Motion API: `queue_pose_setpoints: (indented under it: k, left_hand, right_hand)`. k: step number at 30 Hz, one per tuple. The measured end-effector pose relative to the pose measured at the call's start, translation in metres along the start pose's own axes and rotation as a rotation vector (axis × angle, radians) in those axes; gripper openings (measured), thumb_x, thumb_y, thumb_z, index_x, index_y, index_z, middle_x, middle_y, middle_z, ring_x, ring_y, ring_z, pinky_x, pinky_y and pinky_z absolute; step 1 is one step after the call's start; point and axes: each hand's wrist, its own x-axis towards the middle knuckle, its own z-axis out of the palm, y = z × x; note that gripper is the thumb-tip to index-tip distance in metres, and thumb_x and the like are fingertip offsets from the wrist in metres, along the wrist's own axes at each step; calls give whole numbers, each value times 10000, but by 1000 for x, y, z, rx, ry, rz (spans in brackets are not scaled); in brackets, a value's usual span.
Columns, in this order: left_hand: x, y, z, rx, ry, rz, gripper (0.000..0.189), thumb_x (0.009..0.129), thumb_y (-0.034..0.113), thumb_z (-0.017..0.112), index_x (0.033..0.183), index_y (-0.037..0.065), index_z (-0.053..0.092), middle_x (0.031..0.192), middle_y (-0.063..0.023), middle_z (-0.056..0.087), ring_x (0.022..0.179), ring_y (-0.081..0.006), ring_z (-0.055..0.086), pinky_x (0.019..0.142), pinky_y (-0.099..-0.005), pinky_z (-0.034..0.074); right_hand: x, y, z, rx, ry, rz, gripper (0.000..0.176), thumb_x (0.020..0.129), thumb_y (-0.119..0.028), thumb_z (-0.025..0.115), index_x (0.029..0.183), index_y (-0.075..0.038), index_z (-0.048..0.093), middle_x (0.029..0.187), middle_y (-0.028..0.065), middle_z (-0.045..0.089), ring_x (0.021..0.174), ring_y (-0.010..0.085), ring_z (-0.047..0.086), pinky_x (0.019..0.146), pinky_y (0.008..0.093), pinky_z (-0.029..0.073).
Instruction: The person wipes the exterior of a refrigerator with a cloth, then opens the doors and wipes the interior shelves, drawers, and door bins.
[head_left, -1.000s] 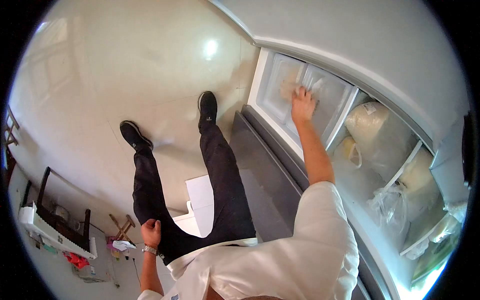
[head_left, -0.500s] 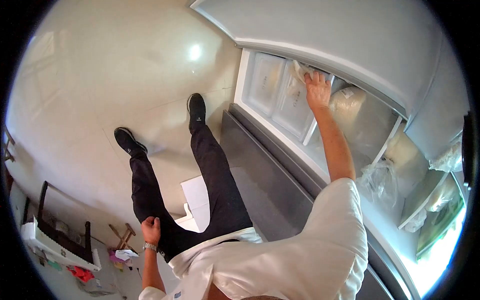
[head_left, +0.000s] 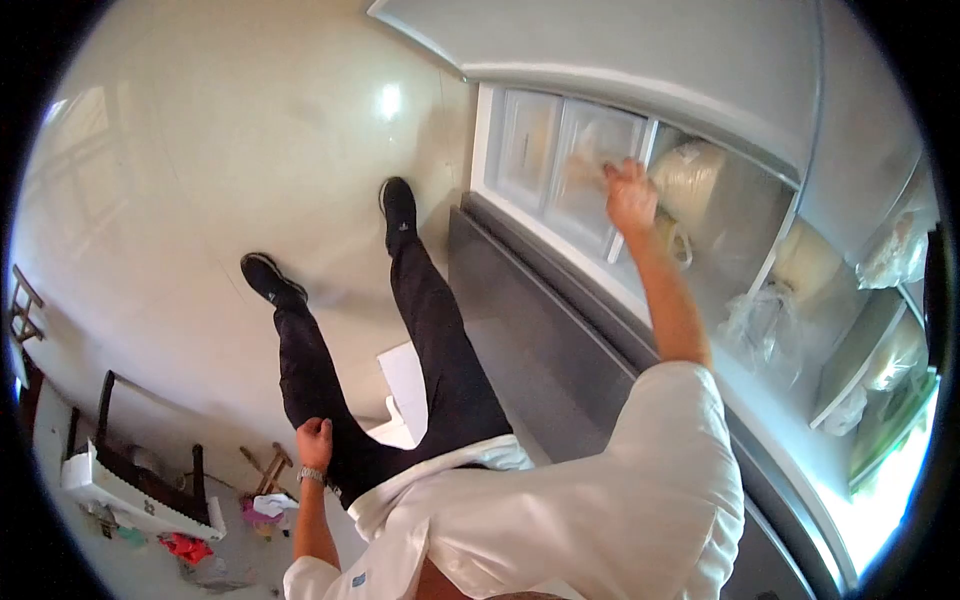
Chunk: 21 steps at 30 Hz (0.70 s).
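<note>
My right hand (head_left: 631, 198) reaches into the open fridge compartment (head_left: 625, 282), fingers pinched on the edge of a thin, pale plastic bag (head_left: 588, 175) that is smeared by motion. Under the bag lie clear plastic bins (head_left: 572, 208). Just right of the hand, past a white divider, sits a bulky bag with pale contents (head_left: 690, 180), with a small yellowish loop (head_left: 681, 245) below it. My left hand (head_left: 314, 442), with a watch at its wrist, is curled closed by my left thigh, with nothing visible in it.
A grey fridge door (head_left: 640, 35) stands open above the compartment, and a dark grey drawer front (head_left: 540, 340) lies beside my legs. More bags (head_left: 765, 325) fill shelves at the right. A wooden stool (head_left: 268, 470) and a white-edged rack (head_left: 140, 495) stand at lower left.
My right hand has moved slightly down, and the pale bag has shifted down and left with it. The yellowish loop now shows. The view has shifted slightly; my left hand remains by the thigh.
</note>
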Motion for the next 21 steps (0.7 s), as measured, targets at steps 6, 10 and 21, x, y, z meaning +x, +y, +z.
queue_pose_setpoints:
  k: [6, 10, 21]
  left_hand:
    - [7, 4, -3, 58, -65, -47, 263, 809, 165, 588, 676, -59, 559, 525, -47, 485, 508, -100, 424, 478, -315, 362]
    - [2, 3, -6, -4, -24, -12, 268, 820, 164, 589, 645, -35, 549, 530, -9, 470, 508, -86, 406, 473, -300, 347]
    - [-6, -10, -1, -28, 16, -72, 277, 815, 161, 592, 649, -56, 553, 521, -37, 502, 509, -91, 436, 472, -307, 360]
  right_hand:
    - [-25, -8, -10, 80, -523, -157, 213, 718, -115, 583, 909, -126, 678, 947, 131, 571, 907, 310, 575, 676, 413, 506]
    - [-54, -41, -22, 45, -1150, -295, 242, 708, -155, 611, 934, -112, 688, 1029, 150, 581, 977, 305, 591, 744, 390, 511]
    - [-50, -94, 84, -47, -756, -340, 175, 758, -107, 591, 914, -103, 673, 1027, 117, 530, 949, 246, 576, 736, 377, 516]
